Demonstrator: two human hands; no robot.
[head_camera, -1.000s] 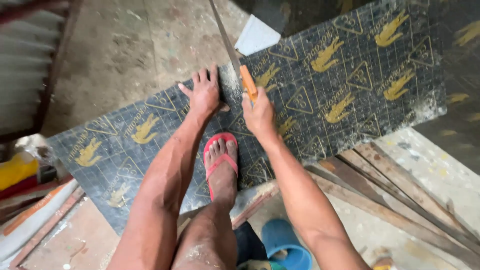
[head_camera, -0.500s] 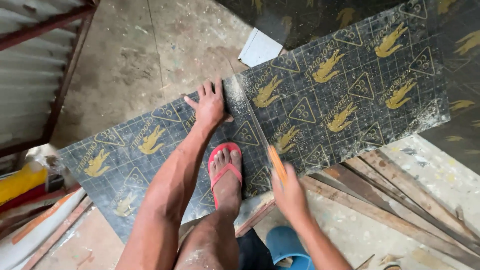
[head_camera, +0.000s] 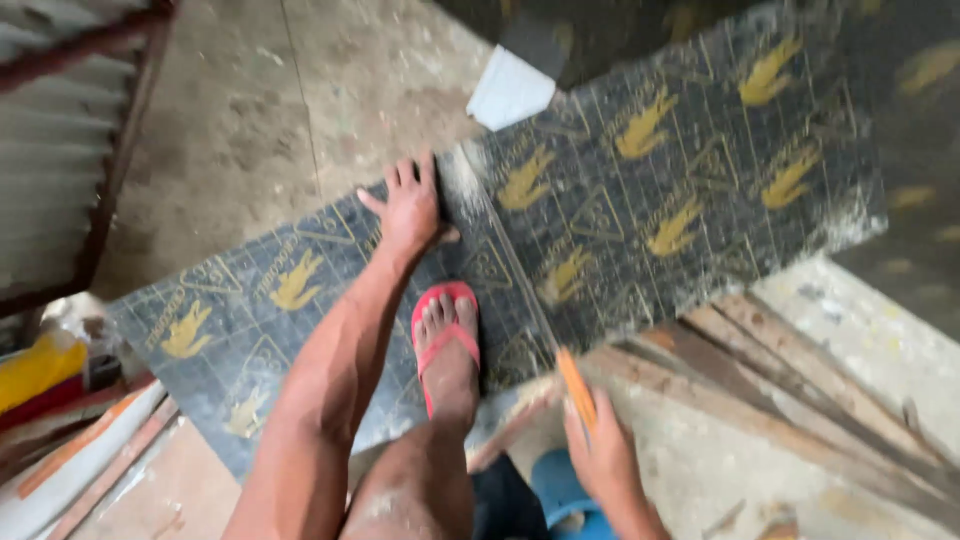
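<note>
Just two hands (head_camera: 408, 205), one board (head_camera: 640, 200).

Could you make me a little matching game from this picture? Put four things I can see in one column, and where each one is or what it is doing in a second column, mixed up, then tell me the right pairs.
Things:
1. left hand
2. right hand
3. red sandal
4. white scrap

Places or states:
A. lies on the concrete floor just past the far edge of the sheet
B. pressed flat, fingers spread, on the dark printed sheet
C. on the foot that stands on the sheet
D. wrapped round an orange-handled tool at the sheet's near edge

Pairs: 1-B, 2-D, 3-C, 4-A
</note>
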